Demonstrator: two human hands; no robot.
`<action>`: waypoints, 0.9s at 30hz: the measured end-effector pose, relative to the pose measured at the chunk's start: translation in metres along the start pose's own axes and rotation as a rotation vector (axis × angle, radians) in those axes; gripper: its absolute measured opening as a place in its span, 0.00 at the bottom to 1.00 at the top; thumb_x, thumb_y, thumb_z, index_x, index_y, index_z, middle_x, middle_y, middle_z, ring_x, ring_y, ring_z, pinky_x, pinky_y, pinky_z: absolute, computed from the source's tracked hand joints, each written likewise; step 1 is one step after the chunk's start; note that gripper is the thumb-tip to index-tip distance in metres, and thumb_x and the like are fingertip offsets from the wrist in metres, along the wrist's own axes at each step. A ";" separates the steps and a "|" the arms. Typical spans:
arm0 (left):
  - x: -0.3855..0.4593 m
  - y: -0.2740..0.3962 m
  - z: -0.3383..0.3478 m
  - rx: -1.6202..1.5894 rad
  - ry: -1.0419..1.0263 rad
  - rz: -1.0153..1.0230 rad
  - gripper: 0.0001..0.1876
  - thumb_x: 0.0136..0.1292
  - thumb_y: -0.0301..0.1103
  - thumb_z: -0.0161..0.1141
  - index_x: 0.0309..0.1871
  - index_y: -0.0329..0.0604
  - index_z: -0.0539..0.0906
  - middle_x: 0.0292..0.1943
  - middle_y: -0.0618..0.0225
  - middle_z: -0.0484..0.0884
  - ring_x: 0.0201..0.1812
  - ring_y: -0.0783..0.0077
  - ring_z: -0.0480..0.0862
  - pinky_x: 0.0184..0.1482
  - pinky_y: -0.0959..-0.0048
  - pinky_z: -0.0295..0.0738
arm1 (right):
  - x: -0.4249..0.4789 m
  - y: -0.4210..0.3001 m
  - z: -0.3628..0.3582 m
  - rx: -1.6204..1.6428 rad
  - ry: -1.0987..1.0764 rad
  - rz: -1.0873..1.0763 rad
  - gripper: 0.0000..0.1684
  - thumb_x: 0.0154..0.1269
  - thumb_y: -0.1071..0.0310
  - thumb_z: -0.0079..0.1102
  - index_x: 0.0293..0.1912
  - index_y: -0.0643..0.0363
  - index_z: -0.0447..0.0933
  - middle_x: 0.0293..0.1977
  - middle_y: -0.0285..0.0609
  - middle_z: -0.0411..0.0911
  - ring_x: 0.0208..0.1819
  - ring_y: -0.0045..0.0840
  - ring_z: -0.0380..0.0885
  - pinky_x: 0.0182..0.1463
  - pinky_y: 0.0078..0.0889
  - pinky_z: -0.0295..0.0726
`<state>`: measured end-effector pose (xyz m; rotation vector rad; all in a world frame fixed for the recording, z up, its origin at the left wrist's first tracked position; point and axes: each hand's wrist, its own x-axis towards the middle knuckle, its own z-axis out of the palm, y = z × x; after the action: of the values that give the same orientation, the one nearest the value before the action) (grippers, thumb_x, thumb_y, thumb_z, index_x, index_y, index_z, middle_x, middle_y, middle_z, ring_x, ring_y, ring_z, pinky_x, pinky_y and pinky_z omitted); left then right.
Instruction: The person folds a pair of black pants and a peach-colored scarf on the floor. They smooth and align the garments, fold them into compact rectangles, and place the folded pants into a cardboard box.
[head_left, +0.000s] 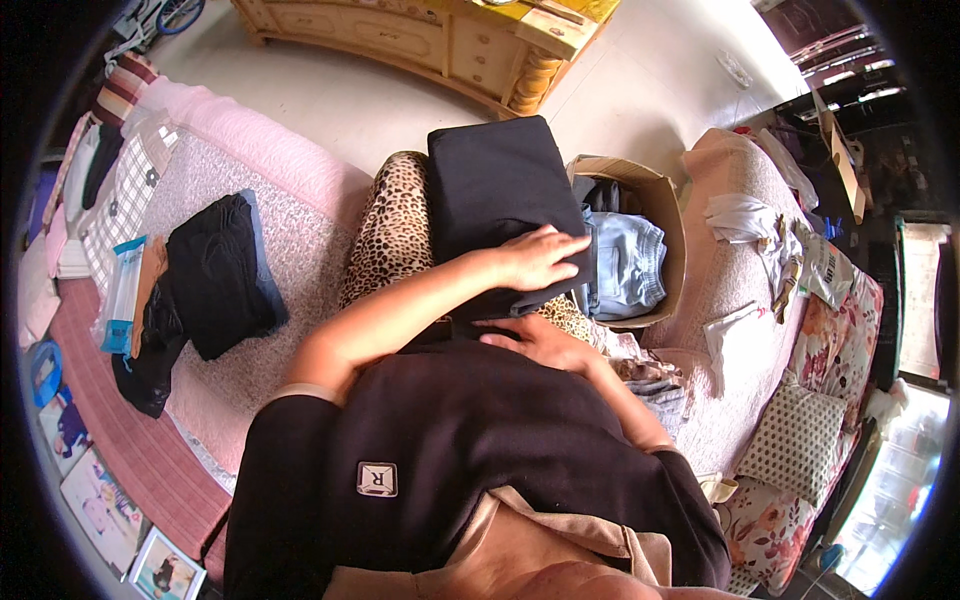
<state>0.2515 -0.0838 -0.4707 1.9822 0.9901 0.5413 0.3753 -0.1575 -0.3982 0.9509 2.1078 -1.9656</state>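
A folded black garment lies across my lap, over leopard-print trousers. My left hand rests flat on its near right part, with the fingers apart. Just below, by the garment's near edge, is my right hand, its visible fingers spread against my dark shirt; some fingertips are hard to see. To the right of the lap stands an open cardboard box with light blue denim and darker clothes inside. On the seat to the left lies a folded pile of black clothing with blue denim at its edge.
A wooden cabinet stands across the floor. At left, a blue and clear plastic packet lies near a black plastic bag. White clothes, a dotted cushion and floral cushions are on the right-hand seat. Crumpled clothes lie beside my right forearm.
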 end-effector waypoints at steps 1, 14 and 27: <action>-0.014 0.007 0.000 0.120 -0.011 0.015 0.31 0.71 0.42 0.55 0.72 0.38 0.64 0.67 0.57 0.71 0.67 0.58 0.69 0.72 0.62 0.59 | -0.011 -0.004 -0.008 -0.075 -0.035 -0.011 0.25 0.73 0.55 0.55 0.61 0.61 0.74 0.56 0.50 0.79 0.60 0.34 0.75 0.66 0.33 0.69; -0.070 -0.006 0.044 0.080 -0.357 0.309 0.26 0.76 0.51 0.43 0.63 0.41 0.76 0.64 0.59 0.75 0.71 0.58 0.65 0.77 0.53 0.44 | 0.107 0.106 -0.098 -0.345 1.007 -0.233 0.34 0.75 0.50 0.46 0.71 0.62 0.60 0.72 0.54 0.56 0.75 0.43 0.54 0.75 0.37 0.53; -0.118 -0.062 -0.023 -1.182 0.557 -0.576 0.18 0.65 0.50 0.65 0.36 0.44 0.76 0.29 0.72 0.80 0.35 0.80 0.82 0.43 0.80 0.77 | 0.108 0.140 -0.140 0.471 0.845 0.032 0.45 0.72 0.34 0.43 0.65 0.70 0.67 0.58 0.52 0.75 0.59 0.33 0.74 0.64 0.29 0.68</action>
<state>0.1385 -0.1457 -0.5110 0.4714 1.1060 1.0435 0.4053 0.0080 -0.5487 2.2028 1.8971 -2.3560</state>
